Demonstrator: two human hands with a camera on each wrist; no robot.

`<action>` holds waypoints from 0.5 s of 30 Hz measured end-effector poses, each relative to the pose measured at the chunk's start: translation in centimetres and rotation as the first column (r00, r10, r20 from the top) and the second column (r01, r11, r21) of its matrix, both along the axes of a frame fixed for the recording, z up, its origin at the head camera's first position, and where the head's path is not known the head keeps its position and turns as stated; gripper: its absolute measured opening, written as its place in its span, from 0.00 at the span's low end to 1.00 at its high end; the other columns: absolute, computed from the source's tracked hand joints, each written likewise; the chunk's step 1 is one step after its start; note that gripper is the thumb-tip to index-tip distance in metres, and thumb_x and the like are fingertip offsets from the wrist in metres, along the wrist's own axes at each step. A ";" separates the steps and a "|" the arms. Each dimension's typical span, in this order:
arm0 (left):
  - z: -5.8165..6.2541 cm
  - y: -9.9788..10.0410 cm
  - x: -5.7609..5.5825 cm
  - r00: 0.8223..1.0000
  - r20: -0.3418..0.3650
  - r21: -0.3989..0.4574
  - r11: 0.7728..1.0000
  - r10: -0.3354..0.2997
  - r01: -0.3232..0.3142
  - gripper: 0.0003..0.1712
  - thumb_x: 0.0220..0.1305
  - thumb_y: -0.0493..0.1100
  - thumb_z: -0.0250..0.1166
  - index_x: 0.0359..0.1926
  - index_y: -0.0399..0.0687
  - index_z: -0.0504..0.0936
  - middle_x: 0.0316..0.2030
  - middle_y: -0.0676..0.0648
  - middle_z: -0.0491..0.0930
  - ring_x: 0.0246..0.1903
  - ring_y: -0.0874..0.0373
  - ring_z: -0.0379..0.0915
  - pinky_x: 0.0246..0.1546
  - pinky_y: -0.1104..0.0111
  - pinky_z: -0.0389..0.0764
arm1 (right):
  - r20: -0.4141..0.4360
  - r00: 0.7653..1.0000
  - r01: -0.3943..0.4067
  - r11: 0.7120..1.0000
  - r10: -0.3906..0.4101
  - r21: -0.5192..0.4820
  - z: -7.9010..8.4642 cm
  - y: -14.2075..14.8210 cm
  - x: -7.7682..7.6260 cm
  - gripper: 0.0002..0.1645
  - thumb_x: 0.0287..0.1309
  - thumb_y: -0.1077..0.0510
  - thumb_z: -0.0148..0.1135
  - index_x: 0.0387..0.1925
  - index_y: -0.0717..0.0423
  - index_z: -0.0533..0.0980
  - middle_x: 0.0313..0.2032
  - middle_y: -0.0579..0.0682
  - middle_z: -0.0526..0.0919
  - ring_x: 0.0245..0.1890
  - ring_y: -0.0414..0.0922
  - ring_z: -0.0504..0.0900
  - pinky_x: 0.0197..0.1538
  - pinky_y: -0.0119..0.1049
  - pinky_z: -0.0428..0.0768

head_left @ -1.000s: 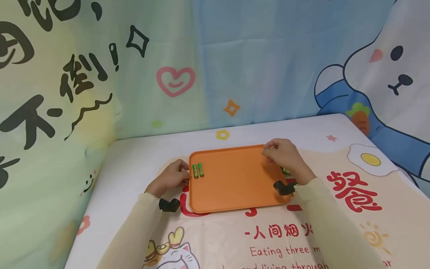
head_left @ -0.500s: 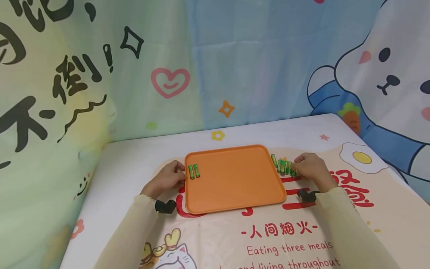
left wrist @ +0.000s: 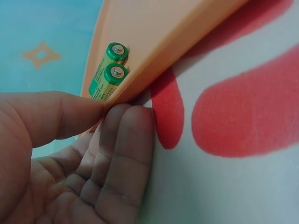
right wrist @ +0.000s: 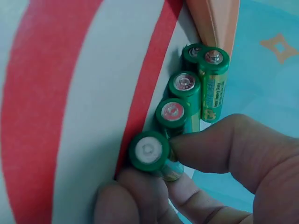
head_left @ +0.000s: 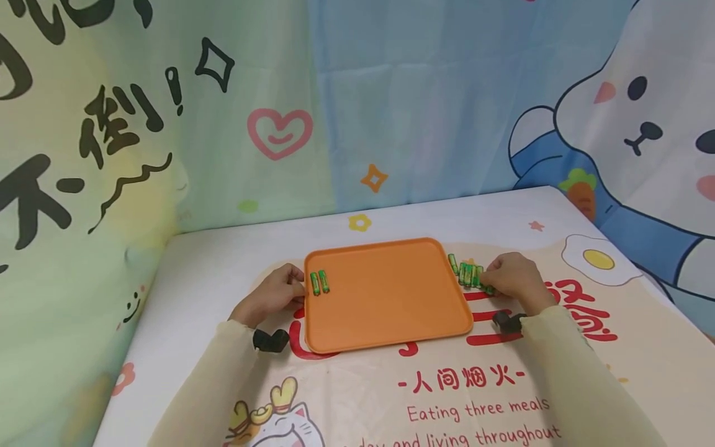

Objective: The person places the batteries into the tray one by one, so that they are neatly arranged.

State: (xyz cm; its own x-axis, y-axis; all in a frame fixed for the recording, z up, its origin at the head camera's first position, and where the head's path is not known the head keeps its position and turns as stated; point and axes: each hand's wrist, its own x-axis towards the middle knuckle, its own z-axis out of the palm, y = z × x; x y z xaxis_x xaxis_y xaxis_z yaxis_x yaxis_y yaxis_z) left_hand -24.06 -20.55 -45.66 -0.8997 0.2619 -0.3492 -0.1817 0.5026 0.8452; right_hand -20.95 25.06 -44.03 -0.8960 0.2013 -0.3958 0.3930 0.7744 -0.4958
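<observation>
An orange tray [head_left: 385,298] lies on the table, and my left hand [head_left: 275,292] pinches its left edge. In the left wrist view the thumb [left wrist: 70,114] presses the rim from above, with the fingertips against its underside. Two green batteries [head_left: 324,281] lie side by side in the tray, near that edge. Several more green batteries [head_left: 468,274] lie in a cluster just right of the tray. My right hand [head_left: 515,279] is at the cluster's right end, its thumb and fingers pinching the nearest battery [right wrist: 148,150], flat end toward the camera.
A printed tablecloth [head_left: 357,397] with red characters and cartoon drawings covers the table. Behind and to the left hangs a pale blue-green printed curtain [head_left: 424,112]. Black wrist mounts [head_left: 270,340] sit at both cuffs, the left one low over the cloth.
My right hand has moved from over the tray's far right corner, out to the right, down to the batteries beside the tray. My left hand keeps its hold on the tray edge.
</observation>
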 end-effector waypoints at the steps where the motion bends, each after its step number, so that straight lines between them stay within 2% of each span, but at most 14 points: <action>1: 0.0 -0.1 0.0 1.000 0.001 -0.003 1.000 0.002 -0.002 0.16 0.69 0.34 0.58 0.56 0.34 0.69 0.39 0.41 0.76 0.35 0.53 0.78 0.38 0.69 0.85 | -0.003 1.000 0.000 1.000 0.000 0.000 0.0 0.0 0.0 0.19 0.64 0.52 0.66 0.43 0.66 0.77 0.30 0.56 0.79 0.33 0.51 0.77 0.37 0.39 0.78; 7: -0.3 -0.3 -0.3 1.000 0.000 0.012 1.000 0.003 -0.003 0.17 0.68 0.34 0.58 0.55 0.34 0.69 0.38 0.41 0.76 0.34 0.55 0.79 0.37 0.69 0.85 | -0.027 0.999 0.019 1.000 -0.019 -0.011 -0.2 0.6 0.2 0.20 0.65 0.52 0.64 0.46 0.66 0.76 0.32 0.56 0.80 0.35 0.51 0.77 0.38 0.40 0.78; 15: -0.6 -0.3 -0.4 1.000 0.015 0.012 1.000 0.007 -0.007 0.16 0.68 0.34 0.58 0.55 0.35 0.69 0.38 0.42 0.75 0.34 0.55 0.78 0.37 0.70 0.84 | -0.011 0.997 0.078 0.992 -0.079 -0.098 -0.6 1.4 0.6 0.24 0.65 0.51 0.63 0.54 0.66 0.75 0.38 0.58 0.81 0.38 0.52 0.77 0.39 0.39 0.79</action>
State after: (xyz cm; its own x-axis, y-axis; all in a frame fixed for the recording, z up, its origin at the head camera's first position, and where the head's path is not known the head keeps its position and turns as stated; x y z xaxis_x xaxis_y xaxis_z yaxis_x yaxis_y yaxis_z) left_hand -24.50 -20.84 -46.29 -0.8961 0.2597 -0.3599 -0.1984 0.4910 0.8483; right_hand -20.33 26.46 -44.67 -0.8848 0.2324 -0.4039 0.4428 0.6891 -0.5736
